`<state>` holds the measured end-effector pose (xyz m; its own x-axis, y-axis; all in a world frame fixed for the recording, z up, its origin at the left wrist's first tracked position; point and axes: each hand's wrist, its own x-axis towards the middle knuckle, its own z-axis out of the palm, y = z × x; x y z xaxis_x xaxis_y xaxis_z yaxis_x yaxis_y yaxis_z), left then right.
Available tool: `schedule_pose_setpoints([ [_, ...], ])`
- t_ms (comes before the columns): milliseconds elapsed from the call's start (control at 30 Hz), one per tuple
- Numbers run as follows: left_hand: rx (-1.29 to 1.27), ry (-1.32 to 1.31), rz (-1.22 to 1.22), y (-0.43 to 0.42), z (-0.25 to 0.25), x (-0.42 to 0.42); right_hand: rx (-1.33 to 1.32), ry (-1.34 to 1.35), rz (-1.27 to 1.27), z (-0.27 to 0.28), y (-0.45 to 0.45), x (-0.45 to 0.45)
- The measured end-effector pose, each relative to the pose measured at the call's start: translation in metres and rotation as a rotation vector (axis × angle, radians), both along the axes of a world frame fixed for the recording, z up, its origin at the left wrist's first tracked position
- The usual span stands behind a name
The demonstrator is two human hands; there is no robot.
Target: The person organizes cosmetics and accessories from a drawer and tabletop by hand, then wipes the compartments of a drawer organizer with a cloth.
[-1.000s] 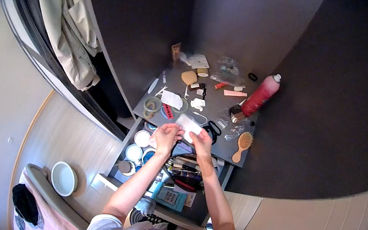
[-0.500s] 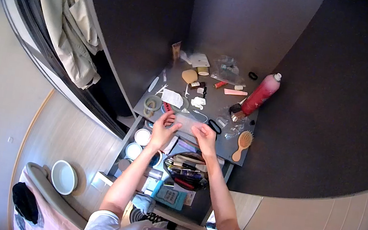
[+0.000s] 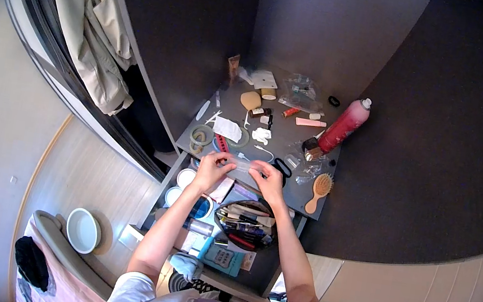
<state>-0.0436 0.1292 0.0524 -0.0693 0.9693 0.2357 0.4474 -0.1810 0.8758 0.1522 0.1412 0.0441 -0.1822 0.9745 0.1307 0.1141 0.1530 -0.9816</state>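
Both hands pinch a small clear plastic bag (image 3: 242, 165), which is stretched and partly folded between them above the drawer's back edge. My left hand (image 3: 212, 168) grips its left end with thumb and fingers. On the right end, the fingers of my right hand (image 3: 268, 179) are closed. Just behind the left hand lies a red dotted strip (image 3: 221, 143). A black looped thing (image 3: 281, 168) lies close to the right fingers. Under the hands, an open pouch (image 3: 245, 223) full of brushes and slim tubes lies in the pulled-out drawer (image 3: 257, 278).
On the desktop are a red spray can (image 3: 345, 126), a wooden hairbrush (image 3: 319, 193), a white paper (image 3: 228, 129), green bangles (image 3: 201, 135) and a clear bag (image 3: 302, 92). Dark panels (image 3: 446, 119) rise behind. A basin (image 3: 83, 231) is on the floor at left.
The plastic bag went from spread flat to a narrower, folded band. My hands drew slightly closer together, and the view shifted a little.
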Motion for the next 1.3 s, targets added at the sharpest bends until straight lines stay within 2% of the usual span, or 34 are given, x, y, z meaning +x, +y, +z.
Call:
schedule_pose_setpoints([
  [100, -0.009, -0.063, -0.006, 0.002, 0.001, 0.001, 0.018, -0.034, 0.002, 0.006, -0.001, 0.001],
  [167, -0.135, -0.056, -0.084, 0.003, -0.001, -0.001, -0.002, -0.062, 0.008, -0.001, 0.003, 0.004],
  [267, -0.201, -0.133, -0.070, 0.001, 0.000, 0.002, -0.003, -0.072, 0.006, -0.006, 0.006, 0.004],
  [333, -0.206, -0.123, -0.058, -0.002, 0.003, 0.002, -0.011, -0.163, -0.018, 0.001, 0.003, 0.005],
  [400, -0.065, -0.108, -0.047, -0.005, 0.003, 0.002, -0.020, -0.197, -0.012, 0.007, 0.002, 0.007],
  [467, -0.100, -0.162, -0.075, -0.011, 0.000, 0.002, -0.020, -0.057, 0.006, 0.011, -0.005, 0.008],
  [500, -0.174, -0.272, -0.118, -0.017, 0.009, 0.003, -0.055, 0.046, 0.020, 0.021, -0.012, 0.008],
  [533, -0.242, -0.382, -0.163, -0.022, 0.019, 0.003, -0.056, 0.048, 0.018, 0.028, -0.017, 0.009],
  [600, -0.263, -0.338, -0.173, -0.036, 0.030, 0.007, -0.106, 0.117, 0.067, 0.039, -0.032, 0.016],
  [633, -0.281, -0.405, -0.183, -0.043, 0.030, 0.009, -0.183, 0.114, 0.076, 0.043, -0.039, 0.020],
  [700, -0.370, -0.554, -0.186, -0.055, 0.029, 0.014, -0.174, 0.125, 0.083, 0.042, -0.054, 0.026],
  [800, -0.394, -0.472, -0.254, -0.078, 0.027, 0.018, -0.237, 0.162, 0.079, 0.033, -0.080, 0.036],
  [833, -0.433, -0.502, -0.270, -0.085, 0.026, 0.019, -0.351, 0.129, 0.079, 0.033, -0.088, 0.040],
  [1000, -0.554, -0.487, -0.362, -0.127, 0.003, 0.022, -0.347, 0.131, 0.080, 0.005, -0.131, 0.064],
  [1067, -0.448, -0.040, -0.401, -0.147, 0.018, 0.022, -0.344, 0.156, 0.051, 0.000, -0.145, 0.076],
  [1100, -0.406, 0.058, -0.462, -0.157, 0.006, 0.023, -0.376, 0.172, 0.027, -0.005, -0.151, 0.081],
  [1133, -0.490, 0.070, -0.544, -0.165, -0.005, 0.025, -0.378, 0.176, 0.025, -0.005, -0.157, 0.083],
  [1200, -0.216, 0.345, -0.760, -0.180, -0.026, 0.031, -0.416, 0.210, -0.059, -0.002, -0.167, 0.088],
  [1233, -0.215, 0.347, -0.761, -0.186, -0.029, 0.035, -0.417, 0.169, -0.069, -0.005, -0.169, 0.092],
  [1300, -0.166, 0.516, -0.925, -0.194, -0.034, 0.048, -0.427, 0.157, -0.105, -0.005, -0.175, 0.094],
])
